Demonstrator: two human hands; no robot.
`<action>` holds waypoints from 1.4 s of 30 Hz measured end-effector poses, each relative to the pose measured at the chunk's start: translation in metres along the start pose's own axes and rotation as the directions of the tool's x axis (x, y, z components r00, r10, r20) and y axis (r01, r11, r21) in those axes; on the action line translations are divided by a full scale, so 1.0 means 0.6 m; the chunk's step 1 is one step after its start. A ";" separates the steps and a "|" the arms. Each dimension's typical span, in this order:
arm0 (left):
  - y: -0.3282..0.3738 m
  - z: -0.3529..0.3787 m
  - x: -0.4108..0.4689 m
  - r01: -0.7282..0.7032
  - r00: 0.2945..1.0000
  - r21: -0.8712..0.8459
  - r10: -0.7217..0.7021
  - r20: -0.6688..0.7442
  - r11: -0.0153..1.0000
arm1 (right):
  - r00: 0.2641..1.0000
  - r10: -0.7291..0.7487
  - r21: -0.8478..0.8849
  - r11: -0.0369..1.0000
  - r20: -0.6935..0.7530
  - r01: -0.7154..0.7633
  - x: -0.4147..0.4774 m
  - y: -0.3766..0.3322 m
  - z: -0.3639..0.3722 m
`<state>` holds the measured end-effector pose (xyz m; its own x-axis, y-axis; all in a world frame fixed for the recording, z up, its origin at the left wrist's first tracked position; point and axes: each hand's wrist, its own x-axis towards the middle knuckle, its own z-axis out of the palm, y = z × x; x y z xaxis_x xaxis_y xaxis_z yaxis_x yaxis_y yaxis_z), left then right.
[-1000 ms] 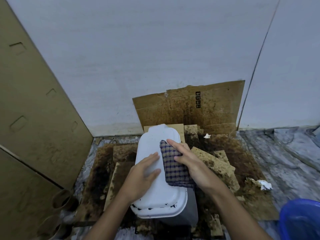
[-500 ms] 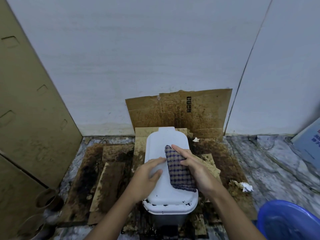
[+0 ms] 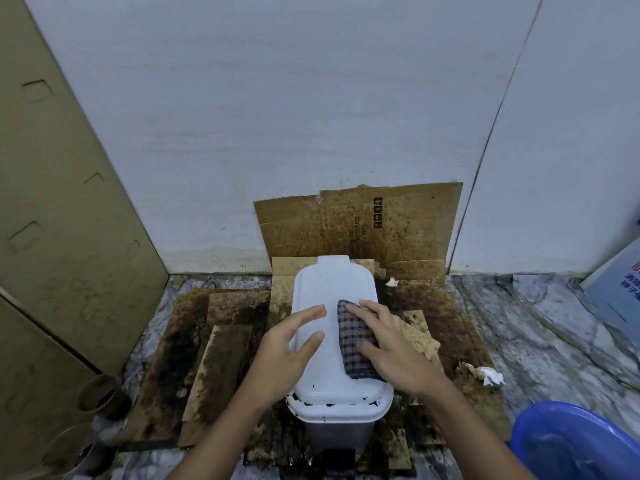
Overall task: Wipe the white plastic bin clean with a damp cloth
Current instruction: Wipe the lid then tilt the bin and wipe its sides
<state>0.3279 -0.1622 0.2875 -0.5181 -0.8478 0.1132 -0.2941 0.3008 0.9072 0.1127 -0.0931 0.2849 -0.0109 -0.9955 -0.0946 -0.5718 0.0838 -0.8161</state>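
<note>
The white plastic bin (image 3: 332,292) stands on stained cardboard on the floor, lid closed, with dark smudges along its near rim. A folded checked cloth (image 3: 355,337) lies on the right half of the lid. My right hand (image 3: 391,344) lies flat on the cloth, fingers straight, pressing it onto the lid. My left hand (image 3: 287,355) rests on the left side of the lid with fingers spread and straight, holding nothing.
Dirty cardboard sheets (image 3: 221,341) cover the floor around the bin, and one sheet (image 3: 360,223) leans on the white wall. A blue basin (image 3: 575,445) sits at bottom right. Crumpled paper (image 3: 490,375) lies to the right. Tall cardboard (image 3: 62,220) stands at left.
The view has shifted, so the bin appears more centred. My right hand and the cloth stay on the lid's right side; my left hand stays on the left side.
</note>
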 end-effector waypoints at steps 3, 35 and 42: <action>0.001 -0.004 -0.004 0.005 1.000 -0.025 -0.005 -0.008 1.000 | 0.998 -0.047 -0.268 0.963 -0.029 0.038 0.000 0.011 -0.001; -0.070 -0.025 -0.008 0.062 0.997 0.393 -0.038 -0.068 0.917 | 0.983 0.040 -0.231 0.970 -0.177 -0.081 -0.008 0.028 0.020; -0.055 0.005 -0.040 0.112 0.994 0.159 -0.110 -0.023 0.981 | 0.962 0.074 -0.381 0.908 -0.261 -0.173 0.034 -0.003 0.076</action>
<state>0.3477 -0.1505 0.2538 -0.4641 -0.8855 0.0223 -0.4740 0.2695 0.8383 0.1507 -0.1117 0.2586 -0.2671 -0.9637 -0.0028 -0.8300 0.2316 -0.5073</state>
